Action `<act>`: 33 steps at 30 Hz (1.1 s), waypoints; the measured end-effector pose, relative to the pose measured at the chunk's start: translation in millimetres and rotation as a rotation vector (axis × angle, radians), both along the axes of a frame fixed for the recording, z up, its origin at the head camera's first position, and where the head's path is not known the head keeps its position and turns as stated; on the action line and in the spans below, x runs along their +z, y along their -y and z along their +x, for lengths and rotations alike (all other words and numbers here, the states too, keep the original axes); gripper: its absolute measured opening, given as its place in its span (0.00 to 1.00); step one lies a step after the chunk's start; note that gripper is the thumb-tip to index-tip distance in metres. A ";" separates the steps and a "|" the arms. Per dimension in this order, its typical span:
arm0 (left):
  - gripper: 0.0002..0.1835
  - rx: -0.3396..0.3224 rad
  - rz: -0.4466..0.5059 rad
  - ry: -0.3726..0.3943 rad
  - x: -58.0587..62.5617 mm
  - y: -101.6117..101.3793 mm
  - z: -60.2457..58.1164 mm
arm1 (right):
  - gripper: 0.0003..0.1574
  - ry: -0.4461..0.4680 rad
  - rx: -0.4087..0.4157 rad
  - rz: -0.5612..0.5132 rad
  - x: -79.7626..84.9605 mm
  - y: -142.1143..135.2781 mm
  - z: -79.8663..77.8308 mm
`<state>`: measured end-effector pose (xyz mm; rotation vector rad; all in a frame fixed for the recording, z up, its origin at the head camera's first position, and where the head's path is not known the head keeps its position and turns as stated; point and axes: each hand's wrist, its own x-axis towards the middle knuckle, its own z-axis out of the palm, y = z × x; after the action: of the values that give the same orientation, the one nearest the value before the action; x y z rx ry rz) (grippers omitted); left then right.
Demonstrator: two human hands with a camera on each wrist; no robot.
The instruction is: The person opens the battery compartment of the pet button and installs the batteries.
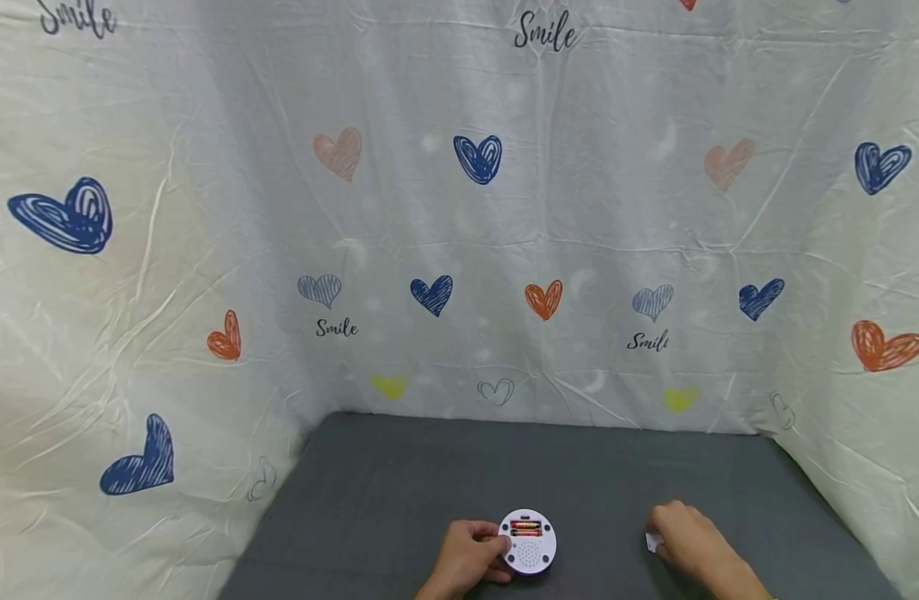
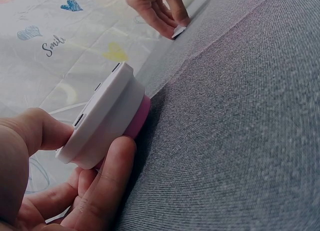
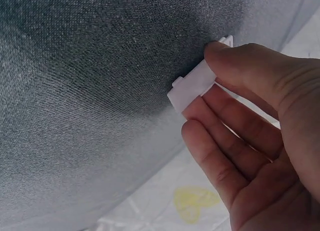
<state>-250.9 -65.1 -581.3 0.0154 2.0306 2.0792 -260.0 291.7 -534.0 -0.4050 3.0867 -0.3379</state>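
A round white device (image 1: 529, 555) with a pink part underneath stands low over the grey cloth, its back turned up. Two red batteries (image 1: 526, 528) lie in its uncovered compartment, above a ring of speaker holes. My left hand (image 1: 468, 557) grips the device by its left edge, thumb on the back and fingers below, as the left wrist view shows. Off to the right, my right hand (image 1: 690, 540) pinches a small white battery cover (image 3: 194, 86) between thumb and fingers, close to the cloth. Tabs show along the cover's edge.
Grey cloth (image 1: 399, 483) covers the table under both hands. White curtains (image 1: 429, 208) printed with hearts and the word Smile hang at the back and along both sides.
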 end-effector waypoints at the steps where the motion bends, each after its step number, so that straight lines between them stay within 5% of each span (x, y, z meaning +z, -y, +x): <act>1: 0.14 0.000 0.001 0.000 -0.5 -0.1 0.0 | 0.21 -0.005 0.000 -0.001 0.0 0.2 0.0; 7: 0.15 0.010 -0.006 0.014 -1.5 -0.1 -0.8 | 0.12 -0.041 0.022 -0.019 -0.8 9.1 -4.2; 13: 0.16 0.028 -0.026 0.033 1.8 -1.0 -1.3 | 0.05 -0.091 0.130 -0.031 13.8 32.2 -12.9; 21: 0.16 0.029 -0.013 0.030 2.7 -2.2 -0.3 | 0.08 -0.193 0.250 -0.039 31.8 71.9 -21.9; 33: 0.16 0.028 -0.002 0.046 4.4 -1.6 0.5 | 0.09 -0.189 0.368 -0.075 40.4 114.4 -25.3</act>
<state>-250.4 -63.5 -576.8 -0.0611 2.0179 2.0746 -285.3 177.3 -493.7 -1.0440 3.0874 -0.4251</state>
